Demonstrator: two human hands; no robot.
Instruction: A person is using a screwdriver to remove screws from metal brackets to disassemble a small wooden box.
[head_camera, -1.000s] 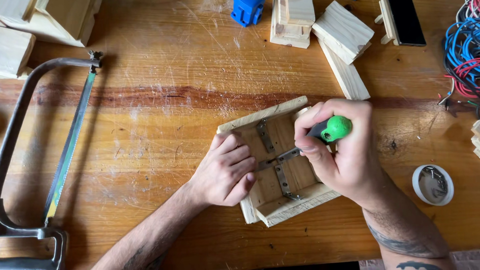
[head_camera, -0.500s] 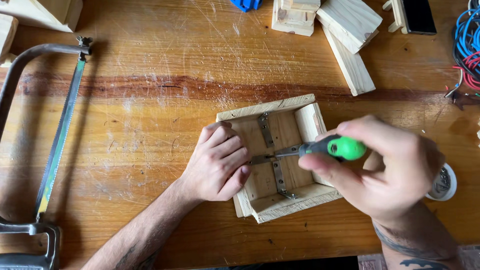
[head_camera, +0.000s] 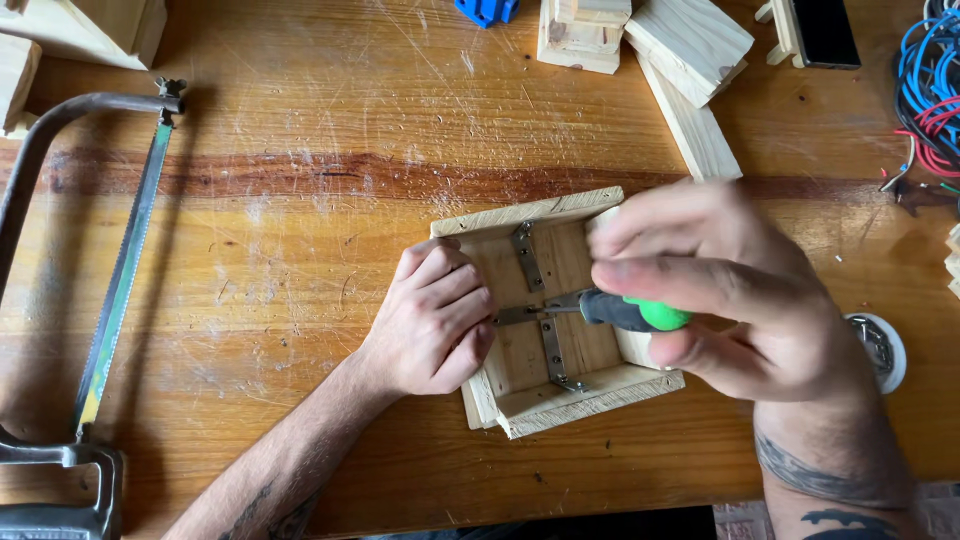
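Small open wooden box frame (head_camera: 556, 305) with metal brackets (head_camera: 526, 256) inside sits near the front edge of the worktop (head_camera: 300, 200), about mid-width; step in hand looks like driving a bracket screw, left hand (head_camera: 435, 320) pressed flat on the frame's left wall with nothing grasped, right hand (head_camera: 720, 290) in a closed grip round the green-handled screwdriver (head_camera: 625, 312), tip at the middle bracket. Next move likely needs steady downward turning while the frame stays pinned. Hacksaw (head_camera: 90, 300) along the left edge, wood offcuts (head_camera: 680, 60) at the back, wires (head_camera: 930, 90) at the back right corner, small round tin (head_camera: 885, 350) just right of the hand; nothing blocks.
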